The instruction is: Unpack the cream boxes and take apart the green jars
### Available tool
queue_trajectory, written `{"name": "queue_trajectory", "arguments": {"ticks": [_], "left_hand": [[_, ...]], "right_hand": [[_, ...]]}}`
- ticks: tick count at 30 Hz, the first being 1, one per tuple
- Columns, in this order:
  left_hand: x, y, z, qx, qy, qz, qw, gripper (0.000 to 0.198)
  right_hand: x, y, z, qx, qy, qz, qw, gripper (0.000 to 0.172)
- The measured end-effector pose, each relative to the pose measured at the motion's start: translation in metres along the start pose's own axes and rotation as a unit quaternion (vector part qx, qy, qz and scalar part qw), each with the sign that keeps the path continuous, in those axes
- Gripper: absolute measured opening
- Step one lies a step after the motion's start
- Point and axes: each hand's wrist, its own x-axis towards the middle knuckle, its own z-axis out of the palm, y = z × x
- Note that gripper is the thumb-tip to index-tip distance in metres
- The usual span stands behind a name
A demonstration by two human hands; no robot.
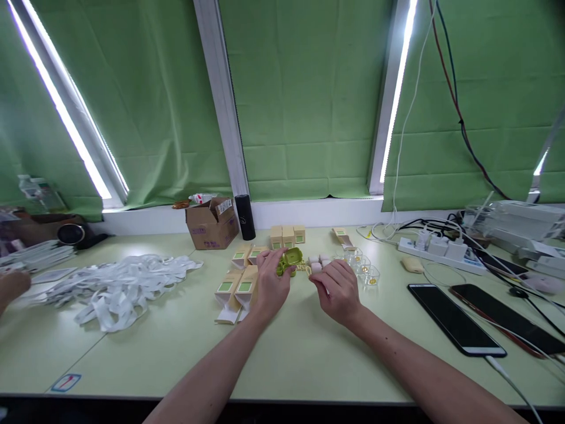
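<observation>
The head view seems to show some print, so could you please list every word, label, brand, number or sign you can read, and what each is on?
No word, brand or number reads clearly.
Cardboard box: purple print, too blurred; its white label is too small.
Black cylinder: pale mark, too small.
Lower-left sticker: red arrow-like sign, blue border.

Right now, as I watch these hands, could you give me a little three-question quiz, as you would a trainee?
1. Which hand holds the open green plastic case?
2. True or false: in the picture, the black cylinder stands right of the brown cardboard box.
3. What lies toward the left: a) folded red towels, b) tangled white fabric straps, c) coiled blue rope?

Key: 1. Left hand. 2. True. 3. b.
</observation>
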Motion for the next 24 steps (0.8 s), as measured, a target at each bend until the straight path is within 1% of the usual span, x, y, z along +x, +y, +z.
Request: {"name": "queue_trajectory", "arguments": {"ticks": [3, 6, 10, 13, 16, 19, 22, 24], "left_hand": [[0.0, -0.002, 0.0, 0.0, 0.013, -0.026, 1.0, 0.038], [0.0, -0.004, 0.0, -0.001, 0.018, -0.049, 0.999, 0.039], [0.0, -0.005, 0.001, -0.008, 0.018, -0.064, 0.998, 0.039], [0.0, -0.004, 0.001, -0.009, 0.023, -0.069, 0.997, 0.039], [0.0, -0.003, 0.0, -0.012, 0.023, -0.072, 0.997, 0.039], [0.0, -0.004, -0.001, -0.018, 0.023, -0.073, 0.997, 0.039], [0.0, -0.006, 0.0, -0.019, 0.025, -0.07, 0.997, 0.04], [0.0, -0.006, 0.001, -0.02, 0.026, -0.071, 0.997, 0.04]], "right_hand": [[-0.001, 0.006, 0.004, -0.006, -0.044, 0.046, 0.998, 0.02], [-0.004, 0.014, 0.012, -0.026, -0.13, 0.092, 0.987, 0.019], [-0.001, 0.022, 0.026, -0.066, -0.267, 0.137, 0.952, 0.019], [0.006, 0.026, 0.035, -0.093, -0.332, 0.14, 0.928, 0.021], [0.011, 0.027, 0.044, -0.114, -0.366, 0.139, 0.913, 0.021], [0.011, 0.027, 0.053, -0.129, -0.383, 0.135, 0.905, 0.021], [0.007, 0.026, 0.058, -0.141, -0.384, 0.126, 0.904, 0.022], [0.006, 0.027, 0.057, -0.139, -0.375, 0.127, 0.908, 0.022]]}}
